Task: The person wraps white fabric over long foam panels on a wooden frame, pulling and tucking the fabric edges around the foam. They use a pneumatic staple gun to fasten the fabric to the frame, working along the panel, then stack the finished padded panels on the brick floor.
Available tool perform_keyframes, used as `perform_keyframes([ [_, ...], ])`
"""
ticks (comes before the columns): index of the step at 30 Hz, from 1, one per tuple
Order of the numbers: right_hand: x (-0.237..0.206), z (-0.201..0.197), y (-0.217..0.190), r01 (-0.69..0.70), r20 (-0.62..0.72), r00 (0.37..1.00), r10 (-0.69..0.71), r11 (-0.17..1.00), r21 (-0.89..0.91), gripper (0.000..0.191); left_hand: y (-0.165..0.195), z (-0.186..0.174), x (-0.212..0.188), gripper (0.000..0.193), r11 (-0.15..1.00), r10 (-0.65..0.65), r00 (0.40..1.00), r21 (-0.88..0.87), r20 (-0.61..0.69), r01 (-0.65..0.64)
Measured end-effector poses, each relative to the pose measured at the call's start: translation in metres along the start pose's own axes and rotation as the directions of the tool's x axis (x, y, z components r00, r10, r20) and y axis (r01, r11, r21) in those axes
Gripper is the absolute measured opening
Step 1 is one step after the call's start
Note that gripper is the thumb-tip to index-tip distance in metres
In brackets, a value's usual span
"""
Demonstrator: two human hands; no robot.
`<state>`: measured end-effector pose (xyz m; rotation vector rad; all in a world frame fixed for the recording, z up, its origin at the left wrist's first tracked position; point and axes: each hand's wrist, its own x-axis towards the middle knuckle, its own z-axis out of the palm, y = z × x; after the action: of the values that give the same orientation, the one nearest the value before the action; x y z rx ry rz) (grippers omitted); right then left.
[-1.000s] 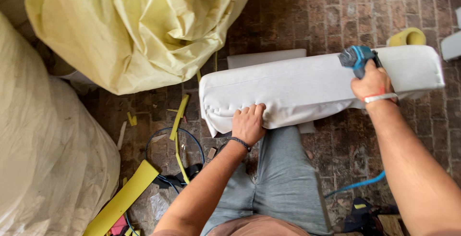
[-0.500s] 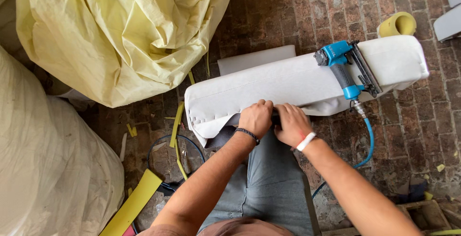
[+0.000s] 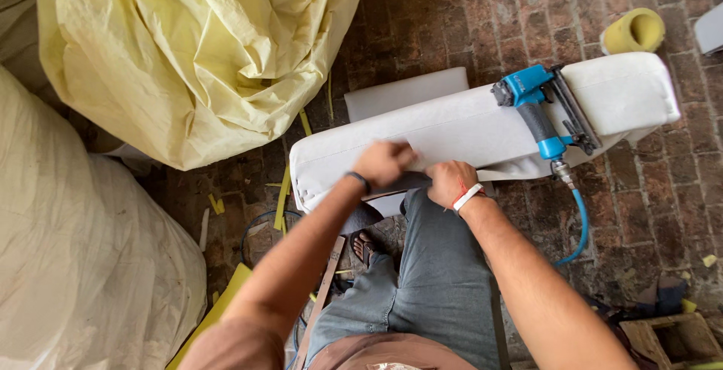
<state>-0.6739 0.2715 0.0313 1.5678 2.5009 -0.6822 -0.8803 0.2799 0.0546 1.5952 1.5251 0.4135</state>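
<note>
A long white upholstered cushion (image 3: 452, 125) lies across my lap, over a brick floor. My left hand (image 3: 385, 163) is closed on the white fabric at the cushion's near edge. My right hand (image 3: 449, 181), with a white wristband, grips the same fabric edge just to the right. A blue pneumatic staple gun (image 3: 544, 110) rests on top of the cushion to the right of both hands, with nobody holding it. Its blue air hose (image 3: 580, 223) hangs down toward the floor.
A big crumpled yellow sheet (image 3: 196, 53) fills the upper left. A pale wrapped bulk (image 3: 83, 264) stands at the left. A yellow foam roll (image 3: 634, 31) lies at the upper right, a white foam slab (image 3: 403, 93) behind the cushion, and a wooden box (image 3: 670, 340) at the lower right.
My right hand let go of the staple gun, left it lying on the cushion, and came over beside my left hand on the fabric edge. The view shifted slightly.
</note>
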Motion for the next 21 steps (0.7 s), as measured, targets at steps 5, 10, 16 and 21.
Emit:
perform_keyframes([
  [5,-0.004,-0.001,-0.005,0.005,-0.072,0.997,0.007,0.988,0.157,0.028,-0.070,-0.066,0.066,0.063,0.878,-0.389,0.907,0.363,0.162,0.312],
  [10,-0.008,0.000,-0.007,-0.048,0.020,0.999,0.046,0.992,0.116,0.023,-0.043,-0.026,0.135,0.064,0.896,-0.444,0.765,0.254,0.466,0.365],
  [16,0.006,-0.006,-0.003,-0.029,0.014,1.000,0.027,0.989,0.142,0.021,0.009,0.003,0.158,0.063,0.899,0.156,0.869,0.297,0.469,-0.322],
  [21,0.027,-0.003,-0.013,0.002,0.044,0.999,-0.007,0.992,0.126,0.012,0.011,0.007,0.097,0.063,0.563,0.369,0.841,0.625,0.395,-0.540],
])
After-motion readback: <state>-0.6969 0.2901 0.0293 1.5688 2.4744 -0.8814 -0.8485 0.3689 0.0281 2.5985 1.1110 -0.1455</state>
